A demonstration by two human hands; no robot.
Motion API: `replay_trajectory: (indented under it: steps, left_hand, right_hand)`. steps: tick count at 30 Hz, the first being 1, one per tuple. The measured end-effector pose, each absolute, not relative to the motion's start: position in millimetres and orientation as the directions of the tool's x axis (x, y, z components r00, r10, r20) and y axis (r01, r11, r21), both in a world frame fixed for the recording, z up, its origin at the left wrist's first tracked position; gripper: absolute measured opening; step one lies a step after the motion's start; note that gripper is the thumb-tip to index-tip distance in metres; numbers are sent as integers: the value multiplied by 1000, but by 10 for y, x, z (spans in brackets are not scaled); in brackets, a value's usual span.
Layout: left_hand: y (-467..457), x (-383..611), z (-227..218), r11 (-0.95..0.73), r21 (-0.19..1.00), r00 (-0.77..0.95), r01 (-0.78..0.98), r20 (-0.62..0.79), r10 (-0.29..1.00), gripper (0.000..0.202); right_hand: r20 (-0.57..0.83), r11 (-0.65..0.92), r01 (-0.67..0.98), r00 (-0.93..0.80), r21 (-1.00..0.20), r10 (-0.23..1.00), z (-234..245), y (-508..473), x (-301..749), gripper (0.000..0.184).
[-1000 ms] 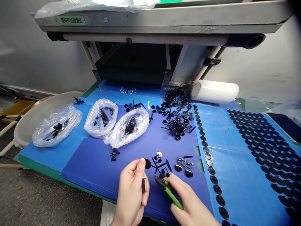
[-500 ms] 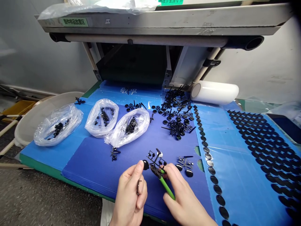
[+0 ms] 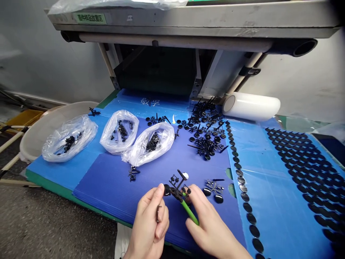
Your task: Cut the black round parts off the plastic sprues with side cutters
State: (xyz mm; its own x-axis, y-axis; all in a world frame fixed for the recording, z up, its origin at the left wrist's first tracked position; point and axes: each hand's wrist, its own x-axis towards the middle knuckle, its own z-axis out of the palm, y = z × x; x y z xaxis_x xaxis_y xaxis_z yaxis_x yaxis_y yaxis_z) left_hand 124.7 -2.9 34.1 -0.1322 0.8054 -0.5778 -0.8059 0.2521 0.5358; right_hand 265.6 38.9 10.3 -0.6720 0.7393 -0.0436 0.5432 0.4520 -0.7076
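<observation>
Working near a pale tub (image 3: pixel 30 149) and three clear bags (image 3: pixel 106 144) containing black bits (image 3: pixel 152 142); curling the right hand (image 3: pixel 208 221) round green cutters (image 3: pixel 189 212), beside a black frame (image 3: pixel 181 176); pinching a black disc (image 3: pixel 167 190) in the left hand (image 3: pixel 151 219), at the blades.

Green cutters (image 3: pixel 190 213) partly out of sight behind the right hand (image 3: pixel 208 221)

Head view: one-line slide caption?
Left hand pinches a black disc; right hand holds green-handled cutters beside it, with three plastic bags of small black parts beyond.
</observation>
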Motion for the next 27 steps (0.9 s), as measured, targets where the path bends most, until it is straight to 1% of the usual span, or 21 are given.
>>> replay_trajectory:
  steps: [3,6,10,14,18,20,22,26,27]
  left_hand:
    - [-26,1225,340,233,526,-140,-818,-575,806,38]
    - [-36,1201,331,223,514,-141,-828,-577,805,39]
    - [-58,1159,300,182,498,-177,-848,-590,788,36]
    - [-81,1115,242,132,481,-218,-867,-603,768,33]
    - [-78,1063,176,121,478,-230,-870,-611,757,33]
    - [-63,1032,139,144,529,-261,-836,-616,743,34]
    - [-50,1001,90,181,614,-309,-769,-604,734,35]
    - [-65,962,-30,216,755,-416,-619,-548,726,37]
    - [-72,961,-58,234,797,-444,-556,-523,727,36]
  right_hand:
    - [-24,477,520,-693,-708,720,113,414,2616,50]
    - [-15,497,509,-708,-703,706,115,439,2567,50]
    - [-42,502,519,-723,-692,689,101,460,2489,43]
    - [-103,514,558,-737,-652,668,90,462,2407,38]
    - [-150,529,587,-743,-613,652,90,480,2325,30]
    - [-182,521,606,-739,-601,649,75,499,2281,29]
    - [-213,506,622,-732,-597,648,53,517,2237,27]
    - [-254,471,637,-720,-610,646,71,532,2208,25]
    - [-260,462,637,-719,-617,645,101,532,2228,24]
